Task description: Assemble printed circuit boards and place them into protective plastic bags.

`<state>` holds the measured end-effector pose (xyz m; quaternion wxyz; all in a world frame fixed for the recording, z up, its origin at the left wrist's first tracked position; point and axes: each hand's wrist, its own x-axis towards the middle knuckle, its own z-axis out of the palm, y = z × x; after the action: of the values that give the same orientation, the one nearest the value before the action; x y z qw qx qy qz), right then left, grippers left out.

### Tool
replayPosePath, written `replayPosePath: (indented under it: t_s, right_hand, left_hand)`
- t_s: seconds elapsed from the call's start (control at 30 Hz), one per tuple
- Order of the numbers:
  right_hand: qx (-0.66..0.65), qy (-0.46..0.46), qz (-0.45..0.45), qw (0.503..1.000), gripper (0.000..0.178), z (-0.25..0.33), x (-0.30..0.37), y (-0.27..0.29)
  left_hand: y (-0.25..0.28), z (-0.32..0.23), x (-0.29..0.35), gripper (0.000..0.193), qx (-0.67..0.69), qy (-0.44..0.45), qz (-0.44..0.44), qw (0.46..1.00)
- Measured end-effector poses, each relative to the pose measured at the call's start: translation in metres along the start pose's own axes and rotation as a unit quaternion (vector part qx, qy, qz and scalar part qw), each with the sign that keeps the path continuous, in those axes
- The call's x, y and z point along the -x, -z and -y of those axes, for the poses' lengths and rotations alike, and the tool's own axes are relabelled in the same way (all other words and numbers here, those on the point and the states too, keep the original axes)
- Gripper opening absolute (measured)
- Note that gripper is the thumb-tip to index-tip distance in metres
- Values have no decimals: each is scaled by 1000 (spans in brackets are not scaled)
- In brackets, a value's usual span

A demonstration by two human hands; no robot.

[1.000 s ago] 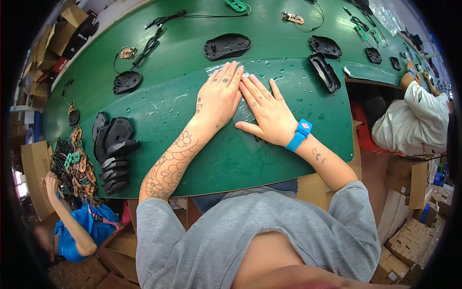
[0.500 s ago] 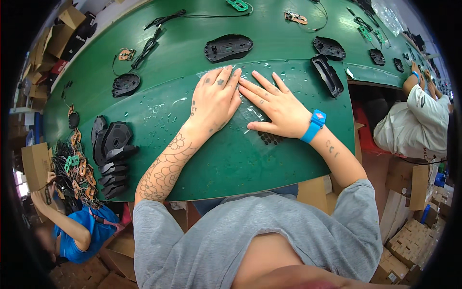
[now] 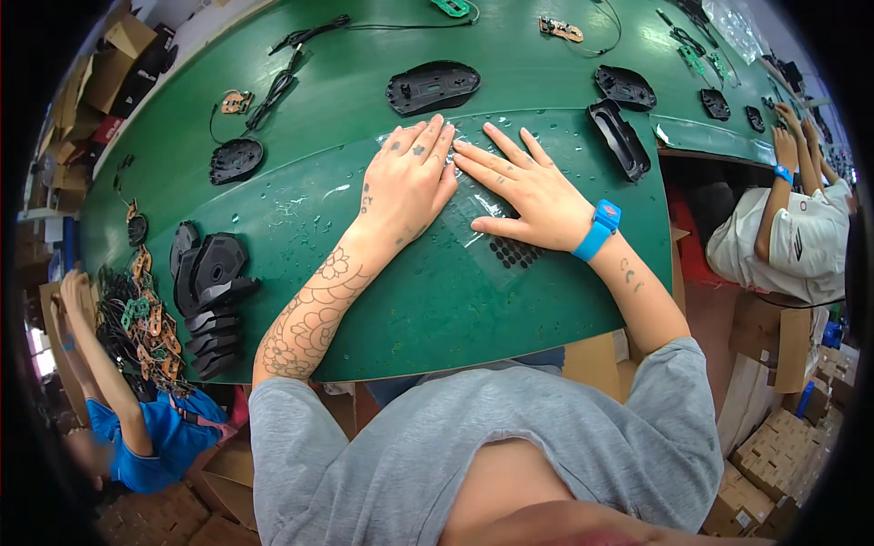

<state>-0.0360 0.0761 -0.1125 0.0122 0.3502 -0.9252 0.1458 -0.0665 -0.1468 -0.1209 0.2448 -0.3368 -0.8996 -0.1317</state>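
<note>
My left hand lies flat on the green table, its fingers stretched forward and close together. Palm down beside it, my right hand has its fingers spread and its thumb out toward the left. Both rest on a clear plastic sheet, which they partly cover. Small round black pads show in rows below my right thumb. Just beyond my fingertips sits a black mouse shell. Neither hand appears to hold anything.
Stacked black mouse shells stand at left, near a heap of wired circuit boards. A black shell part lies at right. Water drops dot the green table. Co-workers sit on both sides; one wears a white shirt.
My right hand has shifted slightly right, uncovering more of the black pads. My left hand has barely moved. Co-workers at both sides have moved their arms.
</note>
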Motion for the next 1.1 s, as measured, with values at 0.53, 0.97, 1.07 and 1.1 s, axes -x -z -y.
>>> replayPosePath:
  t_s: [0.53, 0.97, 1.07, 1.1]
  right_hand:
    - [-8, -29, -13, 999, 73, 4, 1, -3]
    - [-6, -50, -20, 999, 75, 9, -3, -3]
    - [5, -55, -20, 998, 75, 12, -1, -5]
    - [4, -55, -20, 998, 75, 12, -1, -5]
  left_hand:
    - [-2, -4, -5, 39, -25, -8, -14, 1000]
    - [-5, -4, -5, 38, -22, -4, -24, 999]
    - [-4, -6, -3, 37, -37, -6, -25, 999]
    - [-4, -6, -3, 37, -38, -6, -24, 999]
